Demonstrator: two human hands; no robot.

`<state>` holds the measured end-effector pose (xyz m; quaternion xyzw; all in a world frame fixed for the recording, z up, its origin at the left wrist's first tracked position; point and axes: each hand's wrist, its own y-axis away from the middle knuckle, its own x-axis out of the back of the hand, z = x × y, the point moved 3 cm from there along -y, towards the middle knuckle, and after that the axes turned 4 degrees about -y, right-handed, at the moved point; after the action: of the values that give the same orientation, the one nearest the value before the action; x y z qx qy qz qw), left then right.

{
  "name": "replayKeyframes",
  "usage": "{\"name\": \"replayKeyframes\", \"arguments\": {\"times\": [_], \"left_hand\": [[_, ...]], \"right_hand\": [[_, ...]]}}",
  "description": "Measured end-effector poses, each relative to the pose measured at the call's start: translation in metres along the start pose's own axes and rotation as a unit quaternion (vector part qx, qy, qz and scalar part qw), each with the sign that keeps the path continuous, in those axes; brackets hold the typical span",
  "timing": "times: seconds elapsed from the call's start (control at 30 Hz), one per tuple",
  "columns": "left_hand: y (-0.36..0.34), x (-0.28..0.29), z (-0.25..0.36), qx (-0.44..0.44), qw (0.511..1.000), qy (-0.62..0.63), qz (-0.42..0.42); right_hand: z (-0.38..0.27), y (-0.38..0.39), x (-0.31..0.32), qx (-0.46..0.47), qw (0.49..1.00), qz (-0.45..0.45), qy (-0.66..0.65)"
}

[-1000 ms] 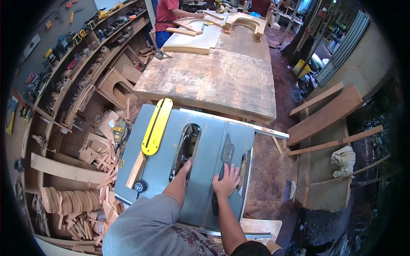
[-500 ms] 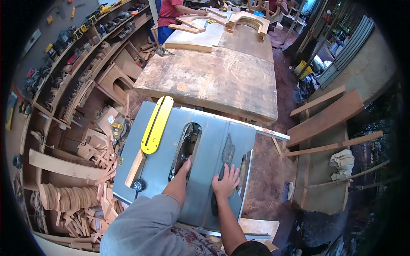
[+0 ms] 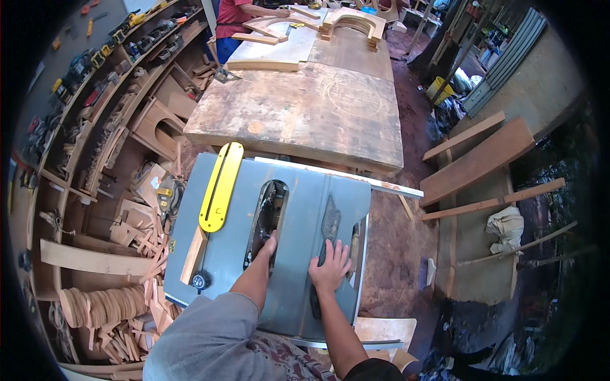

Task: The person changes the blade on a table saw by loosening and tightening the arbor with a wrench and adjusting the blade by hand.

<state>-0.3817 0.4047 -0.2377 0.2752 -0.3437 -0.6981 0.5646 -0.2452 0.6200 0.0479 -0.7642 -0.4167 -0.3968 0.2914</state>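
Observation:
My left hand (image 3: 271, 242) reaches down into the long oval opening (image 3: 276, 195) in the grey table saw top (image 3: 292, 298). Its fingers are hidden below the surface. With fingers spread, my right hand (image 3: 330, 270) lies on the saw top, across a long black push stick (image 3: 331, 217). A yellow slotted throat plate (image 3: 231, 184) lies on the saw top, left of the opening. Just below that plate sits a wooden strip (image 3: 193, 257) with a round dark knob (image 3: 201, 280) beside it.
Ahead stands a worn wooden workbench (image 3: 286, 117) bearing curved wooden frames (image 3: 352, 22); another person (image 3: 230, 25) works at its far left. Shelves of tools (image 3: 95, 95) and wood offcuts (image 3: 121, 336) line the left. Boards (image 3: 480, 162) lean at the right.
The whole view has shifted slightly, so the saw and bench sit farther left. My left hand stays in the opening and my right hand on the saw top.

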Motion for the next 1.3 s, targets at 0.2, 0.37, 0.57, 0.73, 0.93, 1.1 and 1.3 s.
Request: {"name": "replayKeyframes", "arguments": {"times": [0.2, 0.37, 0.57, 0.73, 0.93, 1.1, 1.3], "left_hand": [[-0.012, 0.013, -0.005, 0.008, 1.0, -0.006, 0.012], [0.024, -0.008, 0.008, 0.021, 1.0, 0.001, 0.014], [0.067, -0.026, 0.025, 0.025, 0.999, 0.009, 0.025], [0.063, 0.026, 0.002, 0.005, 0.995, 0.098, 0.036], [0.134, -0.037, 0.046, 0.056, 0.976, -0.104, 0.186], [0.097, -0.016, 0.006, 0.074, 0.975, -0.099, 0.186], [0.078, -0.021, 0.013, 0.066, 0.98, -0.085, 0.167]], "right_hand": [[-0.005, -0.002, -0.002, 0.002, 1.0, 0.002, -0.012], [0.001, 0.002, 0.001, -0.004, 1.0, 0.011, -0.007], [0.009, 0.006, -0.003, -0.005, 1.0, 0.007, 0.01], [-0.029, 0.003, -0.006, 0.042, 0.999, 0.002, -0.004], [0.008, -0.003, -0.008, 0.028, 0.999, 0.013, 0.034], [-0.006, 0.006, -0.015, 0.029, 0.999, -0.001, 0.035], [-0.002, 0.006, -0.01, 0.037, 0.998, 0.018, 0.041]]}}
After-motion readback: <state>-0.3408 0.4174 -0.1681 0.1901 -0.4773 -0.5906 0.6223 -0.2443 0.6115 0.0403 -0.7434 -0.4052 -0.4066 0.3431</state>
